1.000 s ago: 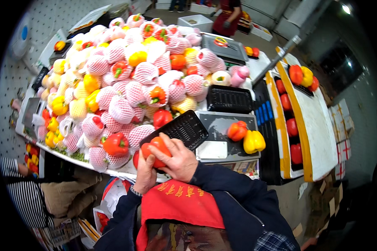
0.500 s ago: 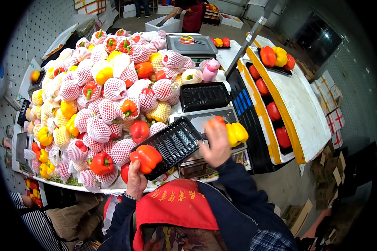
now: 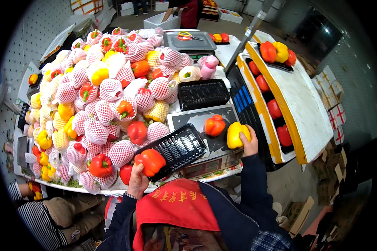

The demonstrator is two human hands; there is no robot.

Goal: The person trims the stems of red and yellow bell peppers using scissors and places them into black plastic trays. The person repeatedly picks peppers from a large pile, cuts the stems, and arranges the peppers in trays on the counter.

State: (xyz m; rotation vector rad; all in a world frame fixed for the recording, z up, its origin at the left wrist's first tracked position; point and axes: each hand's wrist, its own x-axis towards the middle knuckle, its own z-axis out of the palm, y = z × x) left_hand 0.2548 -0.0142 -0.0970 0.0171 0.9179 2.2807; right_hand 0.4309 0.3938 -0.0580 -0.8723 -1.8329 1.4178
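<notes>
My left hand [image 3: 137, 182] holds a red-orange bell pepper [image 3: 151, 161] just over the near end of a tilted black plastic tray [image 3: 176, 148]. My right hand [image 3: 250, 141] grips a yellow bell pepper [image 3: 236, 134] that sits on the grey scale platform [image 3: 197, 119]. An orange-red pepper [image 3: 214, 124] lies on that platform just left of the yellow one. A second black tray [image 3: 203, 93] rests behind the scale.
A big heap of peppers in white foam netting [image 3: 109, 90] fills the table's left half. White foam crates [image 3: 299, 94] with red and yellow peppers stand at the right. A far scale holds scissors [image 3: 185, 36]. Another person in stripes [image 3: 50, 217] crouches at lower left.
My right hand has gone from the red pepper out to the right and closed on the yellow pepper on the scale. My left hand alone now holds the red-orange pepper by the tray.
</notes>
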